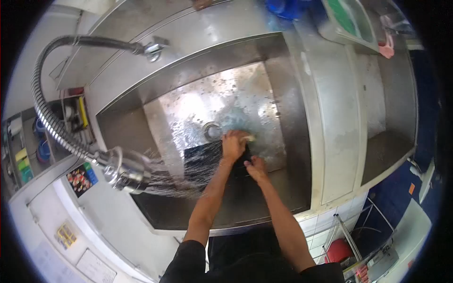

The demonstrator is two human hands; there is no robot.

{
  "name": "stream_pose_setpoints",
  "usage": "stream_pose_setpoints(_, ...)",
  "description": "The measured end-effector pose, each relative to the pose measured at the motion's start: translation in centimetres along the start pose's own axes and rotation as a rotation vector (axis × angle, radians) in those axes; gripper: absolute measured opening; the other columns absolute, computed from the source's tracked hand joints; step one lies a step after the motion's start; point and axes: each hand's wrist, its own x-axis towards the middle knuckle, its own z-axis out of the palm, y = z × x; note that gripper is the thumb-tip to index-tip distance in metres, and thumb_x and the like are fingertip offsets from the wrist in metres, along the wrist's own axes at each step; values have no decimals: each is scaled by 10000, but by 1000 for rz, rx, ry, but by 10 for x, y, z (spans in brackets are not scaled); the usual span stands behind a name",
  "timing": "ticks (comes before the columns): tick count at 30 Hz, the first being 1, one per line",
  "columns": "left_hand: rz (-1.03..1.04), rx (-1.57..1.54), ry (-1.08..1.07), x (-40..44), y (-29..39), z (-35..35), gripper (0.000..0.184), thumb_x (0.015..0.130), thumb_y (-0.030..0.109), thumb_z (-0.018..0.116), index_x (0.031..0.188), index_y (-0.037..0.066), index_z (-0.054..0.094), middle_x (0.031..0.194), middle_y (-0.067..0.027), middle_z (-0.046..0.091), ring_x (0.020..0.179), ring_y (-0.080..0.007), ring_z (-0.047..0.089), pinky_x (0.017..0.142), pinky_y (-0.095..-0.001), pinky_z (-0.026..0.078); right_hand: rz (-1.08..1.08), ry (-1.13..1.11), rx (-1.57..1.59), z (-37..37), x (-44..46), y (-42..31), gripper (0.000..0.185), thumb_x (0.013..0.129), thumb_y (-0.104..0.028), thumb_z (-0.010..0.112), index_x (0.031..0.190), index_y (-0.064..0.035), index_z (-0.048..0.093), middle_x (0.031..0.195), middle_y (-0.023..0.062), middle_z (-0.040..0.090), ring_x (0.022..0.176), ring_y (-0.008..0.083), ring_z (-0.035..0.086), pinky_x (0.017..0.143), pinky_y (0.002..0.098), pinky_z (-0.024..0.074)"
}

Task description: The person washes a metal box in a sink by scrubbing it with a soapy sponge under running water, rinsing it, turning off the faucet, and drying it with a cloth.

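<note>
A flat black item (203, 162) lies in the metal sink (165, 101), beside the round drain (212, 129). My left hand (233, 145) is closed on a small pale yellowish thing (249, 138), too small to name, and presses it at the item's upper right part. My right hand (256, 168) grips the item's right edge with thumb and fingers. Water sprays from the shower head (127, 172) at the left across the item and toward my left forearm.
A coiled metal hose (47, 120) arches over the sink's left side. Another basin (377, 104) is at the right, with a grey tub (349, 23) above it. A blue object (285, 7) sits at the top. Shelves with containers (42, 150) stand at the far left.
</note>
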Motion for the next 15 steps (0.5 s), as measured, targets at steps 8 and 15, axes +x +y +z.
stream_pose_setpoints(8,-218,-229,-108,-124,-83,-142,166,886,202,641,942,75,732,1006,-153,709,961,-355,628,895,-468,467,93,-101,77,-12,-9,-13,422,931,-180,605,1283,48,557,1251,223,608,1178,369,578,1000,437,452)
stream_pose_setpoints(15,-445,190,-20,-76,-64,-65,197,866,190,657,955,17,687,954,-186,669,909,-381,626,830,-466,500,95,-87,9,-18,-17,-32,287,950,-180,584,1139,36,595,1098,162,640,1069,335,605,944,406,451)
